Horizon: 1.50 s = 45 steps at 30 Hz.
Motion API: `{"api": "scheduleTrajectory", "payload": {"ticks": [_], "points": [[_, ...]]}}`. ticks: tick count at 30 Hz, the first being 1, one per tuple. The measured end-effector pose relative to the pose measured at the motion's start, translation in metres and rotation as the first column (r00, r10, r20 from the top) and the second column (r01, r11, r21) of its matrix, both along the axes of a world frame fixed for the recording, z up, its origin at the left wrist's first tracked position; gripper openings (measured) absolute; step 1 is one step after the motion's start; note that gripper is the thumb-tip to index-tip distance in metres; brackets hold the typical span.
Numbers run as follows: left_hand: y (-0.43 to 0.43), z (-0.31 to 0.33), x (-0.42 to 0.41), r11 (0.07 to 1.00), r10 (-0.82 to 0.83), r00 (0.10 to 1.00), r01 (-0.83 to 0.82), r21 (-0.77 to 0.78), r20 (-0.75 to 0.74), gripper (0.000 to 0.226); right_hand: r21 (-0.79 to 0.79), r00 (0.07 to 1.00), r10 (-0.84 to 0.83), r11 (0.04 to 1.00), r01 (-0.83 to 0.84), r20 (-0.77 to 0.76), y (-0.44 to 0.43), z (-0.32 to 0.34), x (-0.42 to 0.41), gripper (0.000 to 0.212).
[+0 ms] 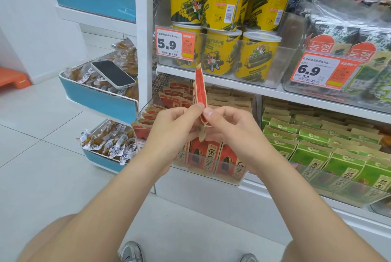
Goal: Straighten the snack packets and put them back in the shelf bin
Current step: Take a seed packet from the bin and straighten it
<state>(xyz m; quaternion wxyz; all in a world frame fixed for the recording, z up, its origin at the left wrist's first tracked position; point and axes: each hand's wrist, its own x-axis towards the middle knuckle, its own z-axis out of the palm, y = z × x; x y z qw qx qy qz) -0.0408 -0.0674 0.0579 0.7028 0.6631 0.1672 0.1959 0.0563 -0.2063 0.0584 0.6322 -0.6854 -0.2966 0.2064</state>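
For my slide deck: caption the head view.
Left hand and right hand pinch a red snack packet upright before the clear shelf bin under yellow seaweed tubs.

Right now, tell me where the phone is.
In the head view the phone lies left of centre, on the packets in the middle blue bin, beside the white shelf post.

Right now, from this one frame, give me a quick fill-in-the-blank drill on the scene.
1. The left hand and right hand pinch one ____ packet.
2. The phone lies in a ____ bin.
3. The tag by the yellow tubs reads ____.
Missing words: red, blue, 5.9.
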Motion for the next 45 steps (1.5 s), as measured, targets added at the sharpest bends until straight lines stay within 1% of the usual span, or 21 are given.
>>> {"api": "scheduleTrajectory", "payload": {"ticks": [1, 3, 6, 8, 10, 15, 17, 19, 20, 22, 24, 26, 28, 30, 32, 34, 36, 38, 39, 43, 45], "points": [[0.0, 0.0, 0.0, 1.0, 0.001, 1.0, -0.001, 0.029, -0.008, 0.046, -0.012, 1.0, 0.017, 1.0, -0.017, 0.008, 0.0, -0.001, 0.001, 0.036], [0.003, -0.002, 0.0, 0.985, 0.035, 0.999, -0.029, 0.173, -0.033, 0.045, -0.046, 0.999, 0.05, 0.998, -0.049, 0.018, 0.001, -0.003, 0.003, 0.039], [0.004, -0.002, -0.002, 0.909, 0.066, 0.997, -0.041, 0.415, -0.045, 0.05, -0.069, 0.997, 0.075, 0.995, -0.073, 0.032, 0.002, -0.006, 0.006, 0.04], [0.002, -0.002, -0.002, 0.869, 0.049, 0.998, -0.022, 0.495, -0.041, 0.045, -0.075, 0.995, 0.077, 0.995, -0.072, 0.067, 0.002, -0.007, 0.007, 0.038], [0.001, -0.003, -0.001, 0.854, 0.043, 0.998, -0.014, 0.519, -0.044, 0.038, -0.087, 0.992, 0.078, 0.994, -0.069, 0.104, 0.001, -0.006, 0.007, 0.033], [0.004, -0.006, -0.002, 0.895, -0.001, 0.999, 0.024, 0.446, -0.051, 0.037, -0.102, 0.985, 0.093, 0.992, -0.078, 0.148, 0.001, -0.007, 0.008, 0.027], [0.004, -0.005, -0.001, 0.929, -0.02, 0.999, 0.034, 0.369, -0.043, 0.04, -0.082, 0.984, 0.093, 0.993, -0.082, 0.149, 0.001, -0.008, 0.009, 0.028], [0.003, -0.006, 0.001, 0.969, 0.01, 1.0, -0.009, 0.249, -0.005, 0.04, -0.034, 0.985, 0.105, 0.994, -0.102, 0.134, 0.0, -0.007, 0.01, 0.027], [0.002, -0.006, 0.002, 0.983, 0.062, 0.998, -0.064, 0.173, 0.017, 0.037, -0.013, 0.986, 0.115, 0.993, -0.115, 0.123, -0.001, -0.005, 0.01, 0.027], [0.003, -0.003, 0.003, 0.987, 0.156, 0.988, -0.155, -0.031, 0.014, 0.034, -0.011, 0.982, 0.149, 0.989, -0.149, 0.113, -0.005, -0.002, 0.011, 0.029], [0.005, 0.002, 0.002, 0.966, 0.114, 0.993, -0.115, -0.233, -0.017, 0.036, -0.059, 0.972, 0.213, 0.976, -0.208, 0.095, -0.009, 0.001, 0.011, 0.03], [0.009, 0.007, 0.0, 0.94, 0.07, 0.996, -0.087, -0.331, -0.061, 0.036, -0.147, 0.964, 0.261, 0.957, -0.251, 0.046, -0.012, 0.004, 0.008, 0.031], [0.012, 0.009, -0.002, 0.94, 0.097, 0.992, -0.116, -0.32, -0.075, 0.028, -0.212, 0.97, 0.234, 0.947, -0.241, -0.056, -0.012, 0.007, 0.004, 0.036], [0.013, 0.009, -0.002, 0.956, 0.127, 0.99, -0.14, -0.257, -0.066, 0.02, -0.23, 0.982, 0.146, 0.958, -0.171, -0.12, -0.009, 0.01, -0.001, 0.04], [0.011, 0.009, -0.003, 0.981, 0.106, 0.991, -0.119, -0.154, -0.087, 0.019, -0.233, 0.997, 0.057, 0.97, -0.069, -0.059, -0.006, 0.01, -0.003, 0.035], [0.004, 0.008, -0.004, 0.991, 0.071, 0.991, -0.083, -0.102, -0.115, 0.017, -0.23, 1.0, 0.006, 0.973, 0.001, 0.028, -0.004, 0.008, -0.002, 0.026], [-0.002, 0.007, -0.005, 0.989, 0.079, 0.991, -0.092, -0.113, -0.111, 0.026, -0.247, 0.998, 0.01, 0.969, 0.008, 0.07, -0.003, 0.005, 0.001, 0.019], [-0.004, 0.004, -0.004, 0.987, 0.133, 0.987, -0.14, -0.079, -0.089, 0.035, -0.258, 0.998, 0.035, 0.966, -0.018, 0.06, -0.003, 0.002, 0.003, 0.017], [-0.003, 0.003, -0.002, 0.984, 0.166, 0.984, -0.17, -0.053, -0.072, 0.034, -0.255, 0.998, 0.042, 0.966, -0.029, 0.048, -0.003, 0.002, 0.003, 0.017], [0.002, 0.002, -0.001, 0.975, 0.223, 0.973, -0.221, 0.037, -0.063, 0.025, -0.171, 0.998, 0.022, 0.985, -0.011, 0.06, -0.004, 0.002, 0.003, 0.015], [0.004, 0.001, -0.001, 0.951, 0.278, 0.96, -0.271, 0.147, -0.029, 0.009, -0.13, 0.996, 0.012, 0.991, 0.0, 0.087, -0.004, 0.001, 0.003, 0.018]]}}
